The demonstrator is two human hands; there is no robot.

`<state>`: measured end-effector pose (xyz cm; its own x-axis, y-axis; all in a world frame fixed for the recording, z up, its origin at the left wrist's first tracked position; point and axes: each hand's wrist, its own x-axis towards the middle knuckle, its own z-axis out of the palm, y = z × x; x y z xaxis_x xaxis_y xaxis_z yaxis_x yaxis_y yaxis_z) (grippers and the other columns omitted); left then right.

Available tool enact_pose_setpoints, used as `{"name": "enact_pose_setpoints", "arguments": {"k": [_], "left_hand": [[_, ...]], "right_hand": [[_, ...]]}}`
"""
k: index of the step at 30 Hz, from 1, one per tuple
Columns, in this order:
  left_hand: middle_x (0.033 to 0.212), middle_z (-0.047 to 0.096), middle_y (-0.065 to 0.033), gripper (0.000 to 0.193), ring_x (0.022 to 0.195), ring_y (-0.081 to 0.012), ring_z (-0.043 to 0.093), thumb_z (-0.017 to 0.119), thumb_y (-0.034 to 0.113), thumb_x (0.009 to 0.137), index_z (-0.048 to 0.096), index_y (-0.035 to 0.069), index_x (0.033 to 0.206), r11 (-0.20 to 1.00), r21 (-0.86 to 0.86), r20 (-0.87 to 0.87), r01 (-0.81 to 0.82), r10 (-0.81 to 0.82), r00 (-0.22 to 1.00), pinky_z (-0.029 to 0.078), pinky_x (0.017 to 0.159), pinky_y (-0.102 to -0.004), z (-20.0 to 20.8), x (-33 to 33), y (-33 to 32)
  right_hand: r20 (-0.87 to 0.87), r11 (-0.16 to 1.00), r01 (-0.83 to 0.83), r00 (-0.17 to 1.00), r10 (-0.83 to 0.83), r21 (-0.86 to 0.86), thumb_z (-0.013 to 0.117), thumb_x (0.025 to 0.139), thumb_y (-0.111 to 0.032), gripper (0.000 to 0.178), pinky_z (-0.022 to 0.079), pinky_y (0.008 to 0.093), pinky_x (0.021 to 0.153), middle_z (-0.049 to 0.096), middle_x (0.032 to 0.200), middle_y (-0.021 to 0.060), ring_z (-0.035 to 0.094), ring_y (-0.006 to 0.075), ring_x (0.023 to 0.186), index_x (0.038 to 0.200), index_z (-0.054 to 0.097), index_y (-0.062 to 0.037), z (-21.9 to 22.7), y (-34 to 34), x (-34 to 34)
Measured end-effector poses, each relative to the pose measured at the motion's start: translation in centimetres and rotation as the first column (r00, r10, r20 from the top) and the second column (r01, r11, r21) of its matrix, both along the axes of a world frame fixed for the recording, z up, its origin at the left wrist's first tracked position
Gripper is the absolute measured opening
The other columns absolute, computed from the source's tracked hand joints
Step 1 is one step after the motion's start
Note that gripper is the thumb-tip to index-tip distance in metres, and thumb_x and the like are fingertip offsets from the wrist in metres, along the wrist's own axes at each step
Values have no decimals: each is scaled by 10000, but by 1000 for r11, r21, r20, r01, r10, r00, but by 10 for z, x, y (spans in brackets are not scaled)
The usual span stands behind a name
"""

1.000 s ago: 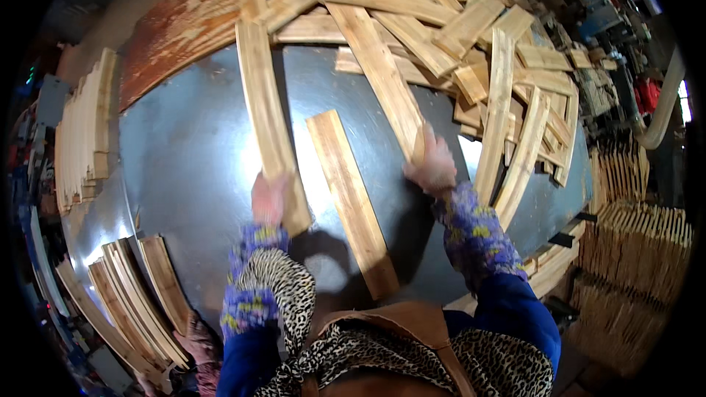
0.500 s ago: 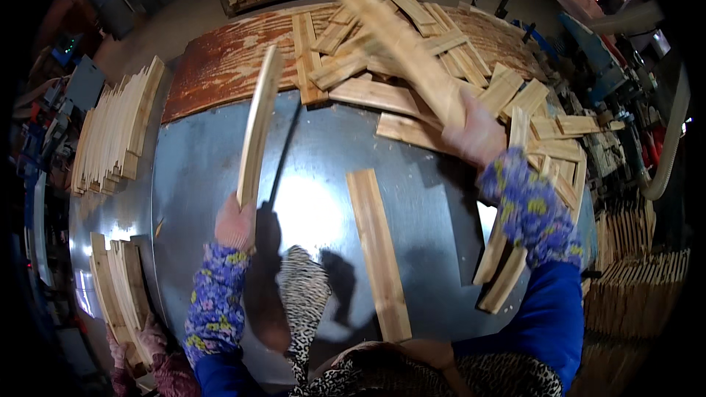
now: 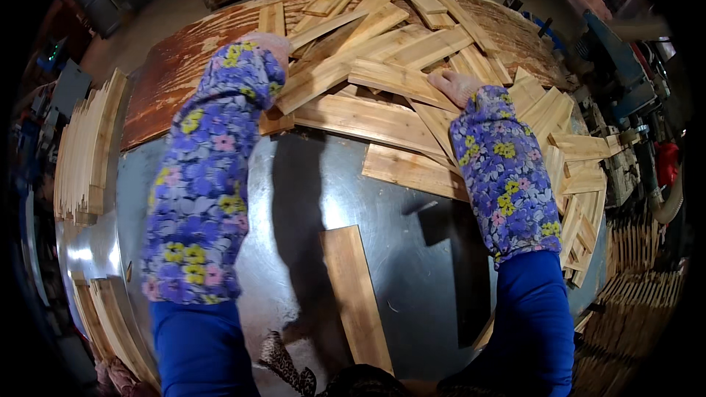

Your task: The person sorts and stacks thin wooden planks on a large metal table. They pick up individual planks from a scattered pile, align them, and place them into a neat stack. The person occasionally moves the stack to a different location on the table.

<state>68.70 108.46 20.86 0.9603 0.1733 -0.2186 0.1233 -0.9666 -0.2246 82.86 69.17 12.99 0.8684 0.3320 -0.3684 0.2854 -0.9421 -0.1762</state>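
Note:
A loose heap of pale wooden boards [image 3: 382, 121] covers the far side of the metal-topped table [image 3: 419, 287]. My left hand [image 3: 273, 45] is at the heap's left side, closed on the end of a narrow board [image 3: 327, 31] that points right; its fingers are partly hidden. On the heap's right part, my right hand [image 3: 454, 86] is closed, with its fingers over the right end of another board [image 3: 397, 81]. One single board [image 3: 358, 298] lies by itself on the metal nearer me, between my forearms.
Upright boards stand in a row [image 3: 88, 151] at the left edge. At lower left, another person's hands [image 3: 118, 376] are at a few boards [image 3: 110, 316]. A worn brown wooden sheet [image 3: 176, 77] lies under the heap's far side. Stacked boards [image 3: 640, 279] stand at right.
Both hands have reached the heap: the left moved forward, lowering its upright board, and the right brought its raised board down onto the pile. The view has shifted slightly.

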Motion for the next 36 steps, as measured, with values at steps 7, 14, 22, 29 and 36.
{"name": "enact_pose_setpoints", "arguments": {"k": [7, 14, 22, 29, 36], "left_hand": [[881, 727, -193, 295, 904, -360, 760, 631, 89, 929, 661, 34, 1217, 894, 237, 130, 381, -418, 899, 598, 715, -498, -33, -89, 44], [862, 672, -112, 272, 825, -326, 729, 667, 103, 878, 611, 23, 1131, 871, 42, -54, 490, -487, 872, 586, 670, -469, 1, -282, -12], [1195, 760, -239, 593, 1050, -402, 754, 668, 233, 992, 580, 95, 1562, 589, -745, -275, -313, 156, 949, 600, 914, -460, -25, -521, -22], [1523, 635, -283, 903, 1422, -395, 607, 773, 347, 928, 396, -52, 1646, 315, -859, -217, -404, 490, 844, 460, 1205, -472, -88, -446, 20], [1371, 695, -249, 625, 1248, -387, 678, 772, 338, 940, 664, 39, 1478, 203, -824, -382, -529, 492, 783, 539, 1122, -477, -122, -316, -17]], "right_hand": [[41, 933, -325, 946, 323, 154, 518, 1026, -790, 863, 528, 483, 1105, 760, 1325, 244, 704, 423, 1261, 1424, 707, -49, -30, -16, -42], [-174, 759, -651, 745, 644, 21, 654, 923, -794, 751, 603, 522, 922, 793, 1153, 206, 754, 420, 1063, 1188, 813, -109, -9, -58, -249], [-301, 638, -770, 604, 738, 19, 740, 932, -651, 536, 613, 454, 791, 804, 928, 133, 780, 336, 881, 1019, 856, -135, 0, -66, -391], [-301, 928, -369, 880, 368, 54, 788, 929, -549, 595, 594, 486, 973, 805, 1149, 173, 764, 362, 1091, 1292, 789, -78, 20, 23, -388], [272, 994, 95, 959, -79, -47, 845, 778, -674, 1145, 311, 534, 1304, 430, 1687, 245, 372, 493, 1564, 1677, 404, -120, -43, 54, -429]]}}
